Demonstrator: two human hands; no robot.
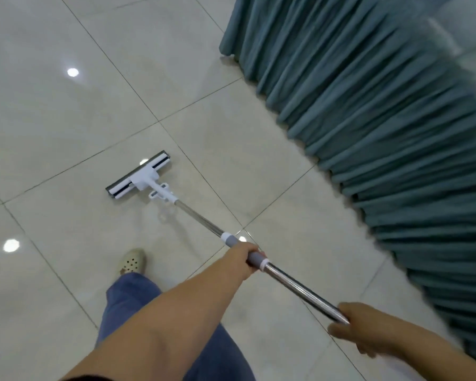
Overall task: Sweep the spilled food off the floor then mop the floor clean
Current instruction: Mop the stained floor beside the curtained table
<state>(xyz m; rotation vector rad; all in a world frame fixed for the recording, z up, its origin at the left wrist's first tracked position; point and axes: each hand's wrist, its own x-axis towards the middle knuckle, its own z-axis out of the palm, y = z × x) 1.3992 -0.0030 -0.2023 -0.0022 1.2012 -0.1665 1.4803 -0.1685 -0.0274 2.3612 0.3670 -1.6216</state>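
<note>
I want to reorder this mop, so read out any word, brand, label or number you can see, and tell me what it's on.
No readable text anywhere in this view.
On the white and grey flat mop with its steel handle: no brand, label or number shows.
On the teal pleated curtain, the beige perforated shoe and the glossy pale floor tiles: no writing.

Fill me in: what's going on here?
A person is mopping the tiled floor. The left hand grips the grey sleeve midway along the mop handle; the right hand grips its upper end. The mop head lies flat on the tile, ahead of the shoe and apart from the teal curtain. No spilled food shows in view.
</note>
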